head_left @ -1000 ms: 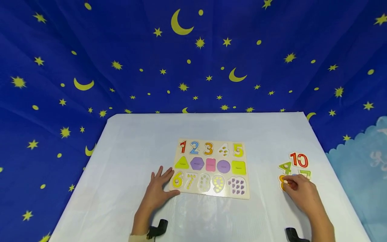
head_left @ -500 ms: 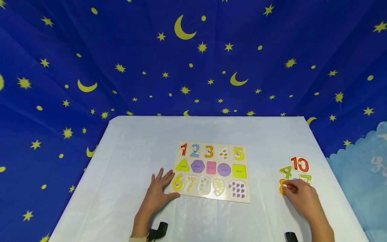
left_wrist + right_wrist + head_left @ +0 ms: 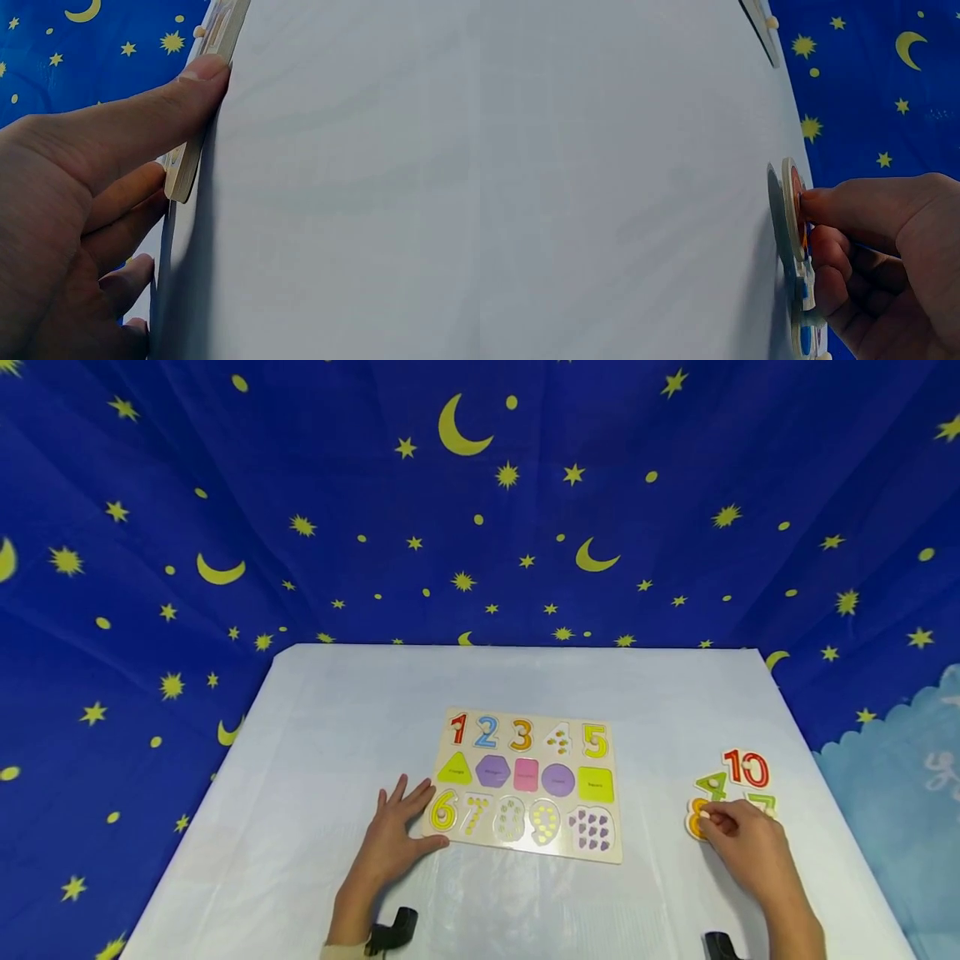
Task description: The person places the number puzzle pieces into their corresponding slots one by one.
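Right hand [image 3: 750,847], lower right of frame, fingers [image 3: 832,206] pinching the orange 8 [image 3: 697,820] on the table [image 3: 337,710] beside 4 [image 3: 709,786], 10 [image 3: 746,768]. Left hand [image 3: 393,835], fingers spread flat, pressing the board [image 3: 525,783] at its lower-left corner, centre frame.

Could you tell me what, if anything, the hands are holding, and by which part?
The right hand pinches the orange wooden number 8 piece at its top. The left hand only rests against the wooden puzzle board's left edge.
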A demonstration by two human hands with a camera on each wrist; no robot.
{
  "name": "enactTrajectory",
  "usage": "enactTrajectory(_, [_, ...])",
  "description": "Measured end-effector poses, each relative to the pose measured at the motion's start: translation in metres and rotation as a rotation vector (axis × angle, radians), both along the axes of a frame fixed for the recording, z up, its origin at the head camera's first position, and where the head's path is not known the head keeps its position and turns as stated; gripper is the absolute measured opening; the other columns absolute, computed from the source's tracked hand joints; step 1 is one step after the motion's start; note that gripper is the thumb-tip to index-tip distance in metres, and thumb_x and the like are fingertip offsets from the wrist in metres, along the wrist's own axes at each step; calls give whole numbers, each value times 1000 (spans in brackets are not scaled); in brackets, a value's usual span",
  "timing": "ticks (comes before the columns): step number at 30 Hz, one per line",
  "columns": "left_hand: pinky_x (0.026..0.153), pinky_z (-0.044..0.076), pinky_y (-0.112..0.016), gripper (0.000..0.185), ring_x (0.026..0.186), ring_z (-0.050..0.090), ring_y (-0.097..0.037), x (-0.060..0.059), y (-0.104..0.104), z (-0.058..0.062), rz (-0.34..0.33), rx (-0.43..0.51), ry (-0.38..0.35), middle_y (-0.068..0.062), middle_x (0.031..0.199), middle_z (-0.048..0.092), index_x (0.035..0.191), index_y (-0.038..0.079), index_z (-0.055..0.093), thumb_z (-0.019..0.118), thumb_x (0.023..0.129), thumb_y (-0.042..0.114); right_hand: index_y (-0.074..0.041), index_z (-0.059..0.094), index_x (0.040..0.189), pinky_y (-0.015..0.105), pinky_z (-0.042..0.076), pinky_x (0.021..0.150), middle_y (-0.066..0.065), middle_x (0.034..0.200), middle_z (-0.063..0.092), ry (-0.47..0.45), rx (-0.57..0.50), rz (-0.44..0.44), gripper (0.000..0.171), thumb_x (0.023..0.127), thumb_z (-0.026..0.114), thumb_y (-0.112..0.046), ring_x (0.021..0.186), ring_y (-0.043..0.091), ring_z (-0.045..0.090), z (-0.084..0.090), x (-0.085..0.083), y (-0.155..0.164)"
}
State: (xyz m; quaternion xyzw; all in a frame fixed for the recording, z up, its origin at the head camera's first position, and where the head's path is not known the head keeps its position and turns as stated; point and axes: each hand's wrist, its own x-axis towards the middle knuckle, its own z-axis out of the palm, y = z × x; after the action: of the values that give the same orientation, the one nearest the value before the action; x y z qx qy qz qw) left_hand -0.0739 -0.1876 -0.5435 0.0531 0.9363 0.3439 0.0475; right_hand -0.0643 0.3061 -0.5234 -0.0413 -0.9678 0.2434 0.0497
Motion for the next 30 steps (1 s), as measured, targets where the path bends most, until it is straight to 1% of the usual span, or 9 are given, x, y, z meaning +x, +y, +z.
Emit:
enactTrajectory(2, [116, -1, -49, 89, 144, 14, -24, -1, 1, 0, -4, -2, -2, 4, 146, 44, 140, 15, 51, 87, 63, 43, 2, 71, 97, 33, 43, 59, 1, 77, 60, 7, -4, 2, 23, 80, 75, -13, 69, 17, 53, 0, 0, 0])
enactTrajectory(7, [116, -1, -49, 89, 145, 13, -24, -2, 3, 0, -11, -7, -11, 4, 146, 43, 141, 15, 50, 87, 64, 43, 1, 72, 98, 32, 44, 58, 2, 78, 60, 29, -20, 8, 23, 80, 76, -14, 69, 17, 54, 1, -2, -3])
enactTrajectory(9, [116, -1, -49, 89, 145, 12, -23, -3, 3, 0, -16, -7, -13, 4, 147, 43, 141, 15, 50, 87, 65, 43, 0, 72, 97, 31, 46, 56, 1, 78, 60, 44, -25, 10, 21, 80, 76, -13, 70, 17, 54, 0, -3, -4])
enactTrajectory(14, [116, -2, -48, 89, 145, 12, -23, -3, 2, -1, -16, -1, -12, 5, 147, 41, 141, 15, 49, 86, 65, 43, 0, 72, 96, 29, 46, 56, 1, 78, 60, 67, -39, 31, 20, 80, 76, -12, 71, 16, 54, 0, -9, -7])
enactTrajectory(22, [116, -3, -48, 90, 145, 11, -24, -4, -2, -1, -30, 0, -2, 5, 148, 40, 142, 15, 48, 86, 66, 43, 0, 71, 99, 31, 47, 57, 2, 80, 61, 34, -47, 34, 23, 82, 75, -14, 72, 17, 54, -2, -14, -14])
enactTrajectory(27, [116, -3, -47, 89, 145, 11, -23, -4, -1, -1, -21, -7, -4, 5, 148, 41, 142, 16, 48, 85, 67, 44, -1, 72, 98, 29, 47, 56, 1, 79, 60, 63, -53, 67, 21, 81, 76, -14, 71, 16, 54, -2, -15, -18])
enactTrajectory(30, [117, -3, -47, 88, 145, 10, -22, -3, 0, -1, -8, -13, -14, 5, 148, 41, 142, 16, 48, 86, 67, 43, -2, 72, 98, 30, 47, 57, 1, 79, 60, 63, -58, 85, 20, 82, 75, -14, 72, 16, 54, -2, -16, -23])
